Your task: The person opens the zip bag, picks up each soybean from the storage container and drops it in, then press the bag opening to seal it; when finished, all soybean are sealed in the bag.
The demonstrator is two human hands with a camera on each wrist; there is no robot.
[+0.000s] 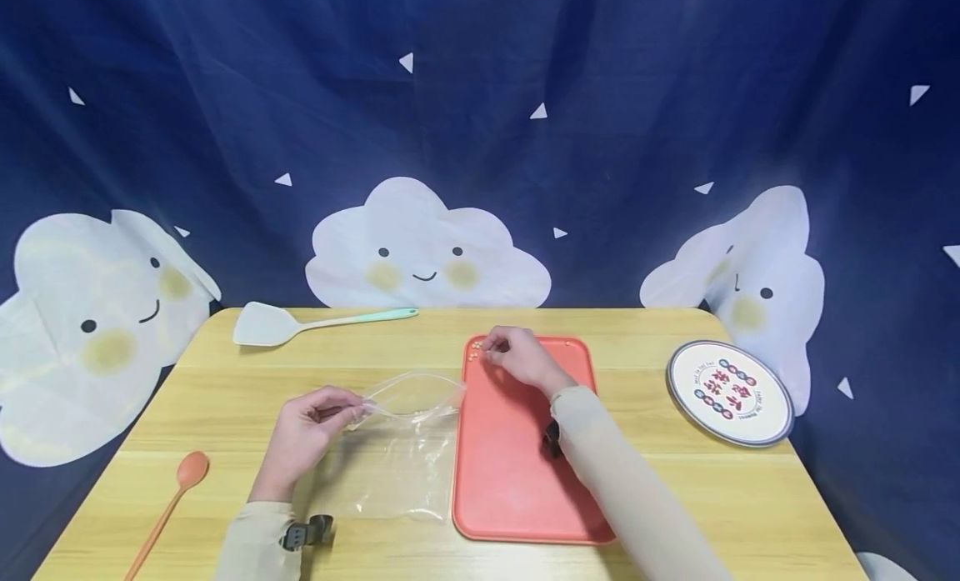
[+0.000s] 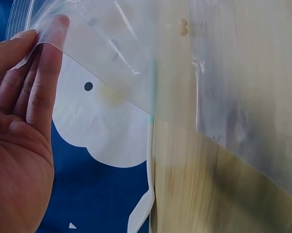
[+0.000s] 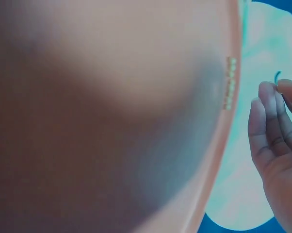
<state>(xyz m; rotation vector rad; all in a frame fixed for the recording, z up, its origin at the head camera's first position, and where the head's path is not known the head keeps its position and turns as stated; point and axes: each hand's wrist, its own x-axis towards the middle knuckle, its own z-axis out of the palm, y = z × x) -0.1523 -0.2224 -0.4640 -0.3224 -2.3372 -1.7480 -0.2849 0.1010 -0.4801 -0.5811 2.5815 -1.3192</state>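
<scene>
A clear zip-top bag (image 1: 397, 456) lies on the table with its mouth spread apart. The left hand (image 1: 311, 435) pinches the bag's rim at the mouth's left corner; in the left wrist view the thumb and fingers hold the plastic edge. Two small round pale beans (image 2: 183, 27) show through the plastic. The right hand (image 1: 521, 360) is over the far left corner of a red tray (image 1: 502, 481), beside several small yellowish beans (image 1: 474, 353). Its thumb and forefinger tips come together in the right wrist view; I cannot tell whether a bean is between them.
A white spatula (image 1: 270, 324) with a mint handle lies along the table's back edge. An orange spoon (image 1: 192, 471) is at the left front. On the right sits a round white plate (image 1: 690, 381) with printed lettering. A blue cloud-patterned curtain (image 1: 480, 131) hangs behind the table.
</scene>
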